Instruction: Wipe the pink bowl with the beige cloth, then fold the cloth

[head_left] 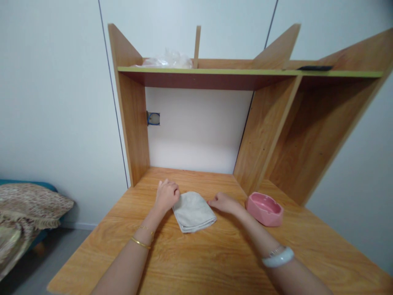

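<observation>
A light grey piece of cloth (194, 211) lies flat on the wooden desk, hat-like in outline. Its far edge is rounded, and layered folds show along its near edge. At its upper left side, my left hand (167, 193) is closed with curled fingers against the fabric; the fingertips are partly hidden. My right hand (225, 203) pinches at the cloth's right edge with thumb and forefinger. Just beyond the right wrist sits a pink angular bowl (264, 209), which looks like an ashtray.
The wooden desktop (184, 262) runs back to an upright shelf unit (202, 72). On the shelf are a clear plastic bag (168, 60) and a dark flat object (316, 68). An open wall socket box (154, 119) shows behind. A patterned cushion (33, 203) is at far left.
</observation>
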`<control>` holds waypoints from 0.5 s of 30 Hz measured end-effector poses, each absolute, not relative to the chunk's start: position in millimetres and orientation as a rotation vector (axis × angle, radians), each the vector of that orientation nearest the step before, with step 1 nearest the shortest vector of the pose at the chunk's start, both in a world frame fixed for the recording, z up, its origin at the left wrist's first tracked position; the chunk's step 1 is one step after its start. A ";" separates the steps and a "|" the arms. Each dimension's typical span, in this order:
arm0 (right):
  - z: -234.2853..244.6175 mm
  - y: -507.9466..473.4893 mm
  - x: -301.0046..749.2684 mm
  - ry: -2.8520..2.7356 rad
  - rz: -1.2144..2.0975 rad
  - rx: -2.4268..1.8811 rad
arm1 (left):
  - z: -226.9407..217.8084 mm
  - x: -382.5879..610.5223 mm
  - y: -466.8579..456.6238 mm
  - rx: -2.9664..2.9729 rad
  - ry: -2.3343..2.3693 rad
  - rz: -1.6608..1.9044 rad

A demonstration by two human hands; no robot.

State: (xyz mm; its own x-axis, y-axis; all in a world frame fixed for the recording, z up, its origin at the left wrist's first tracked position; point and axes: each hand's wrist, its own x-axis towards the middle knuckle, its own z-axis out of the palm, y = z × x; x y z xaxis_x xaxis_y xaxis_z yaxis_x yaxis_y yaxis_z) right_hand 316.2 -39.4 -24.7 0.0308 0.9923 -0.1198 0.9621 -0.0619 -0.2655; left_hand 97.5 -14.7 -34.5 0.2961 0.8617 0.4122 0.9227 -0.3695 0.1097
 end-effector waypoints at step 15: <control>-47.8 -45.8 334.9 -1.976 0.685 -1.984 | -39.1 102.3 -13.9 -2.435 -1.785 -0.511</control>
State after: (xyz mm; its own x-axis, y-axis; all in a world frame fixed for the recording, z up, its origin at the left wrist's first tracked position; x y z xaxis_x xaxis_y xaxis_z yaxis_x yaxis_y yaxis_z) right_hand 334.9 -45.8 -47.8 -0.0355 0.9886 -0.1460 0.8670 -0.0422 -0.4964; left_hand 102.3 -13.9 -39.1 0.2658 0.9123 0.3115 0.9390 -0.3182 0.1307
